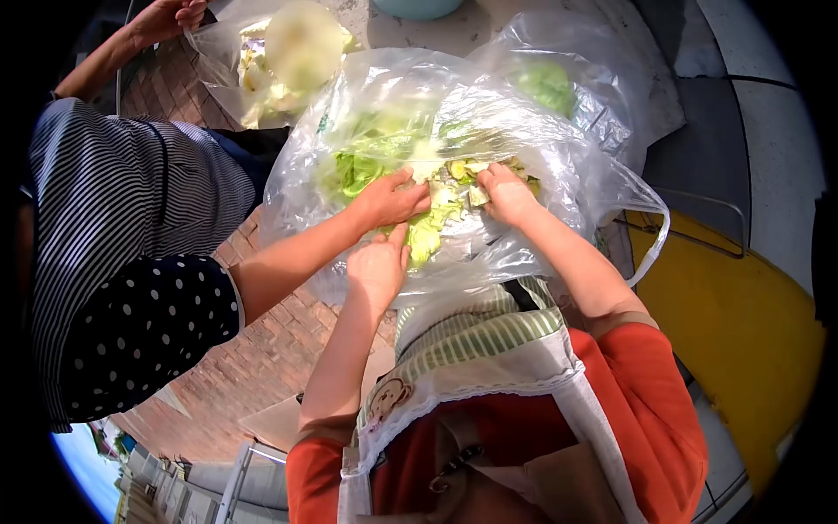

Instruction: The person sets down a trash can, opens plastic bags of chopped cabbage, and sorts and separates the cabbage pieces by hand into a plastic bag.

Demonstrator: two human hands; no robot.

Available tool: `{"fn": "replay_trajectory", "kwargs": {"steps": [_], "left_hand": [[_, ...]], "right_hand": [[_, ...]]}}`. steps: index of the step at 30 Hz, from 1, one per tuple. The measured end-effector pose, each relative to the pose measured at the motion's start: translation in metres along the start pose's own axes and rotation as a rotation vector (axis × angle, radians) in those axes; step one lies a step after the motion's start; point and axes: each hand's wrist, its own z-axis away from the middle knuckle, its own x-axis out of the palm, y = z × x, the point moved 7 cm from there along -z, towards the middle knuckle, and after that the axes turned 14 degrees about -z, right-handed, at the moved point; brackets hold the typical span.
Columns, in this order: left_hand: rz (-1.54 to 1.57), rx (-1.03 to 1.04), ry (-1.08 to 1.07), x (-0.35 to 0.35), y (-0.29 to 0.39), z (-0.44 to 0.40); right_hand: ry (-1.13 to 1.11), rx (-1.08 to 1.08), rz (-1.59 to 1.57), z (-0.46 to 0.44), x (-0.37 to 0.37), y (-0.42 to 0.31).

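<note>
A large clear plastic bag point(297, 188) lies open in front of me, with green lettuce leaves point(358, 170) and pale, yellowish leaf pieces point(471, 166) in it. My left hand point(377, 266) is at the bag's near side, its fingers closed at the edge of a light green lettuce leaf point(425, 240). My right hand point(508, 196) reaches into the bag from the right, fingers curled round a pale leaf piece point(478, 196). Between them, a co-worker's hand point(393, 199) comes in from the left and touches the leaves just above my left hand.
A co-worker in a striped top point(96, 183) stands close on the left. Another clear bag with leaf scraps point(257, 74) is at the upper left. Behind stand a bag with a green head point(546, 86) and a pale blue bowl point(419, 7). A yellow surface point(724, 323) is at right.
</note>
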Motion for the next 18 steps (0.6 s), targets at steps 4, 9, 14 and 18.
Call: {"fn": "replay_trajectory", "kwargs": {"steps": [4,9,14,18], "left_hand": [[0.285,0.132,0.265,-0.018,0.016,0.006],[0.887,0.130,0.451,-0.001,0.047,-0.007],[1.314,-0.026,-0.041,0.062,0.042,-0.021],[1.543,-0.133,-0.145,0.067,0.039,-0.019]], "right_hand": [[-0.037,0.281,-0.512,0.006,-0.002,0.012],[-0.493,0.235,-1.296,0.034,0.011,-0.076],[-0.517,0.349,-0.612,0.013,0.034,-0.022],[-0.151,0.240,-0.217,-0.024,0.051,-0.009]]}}
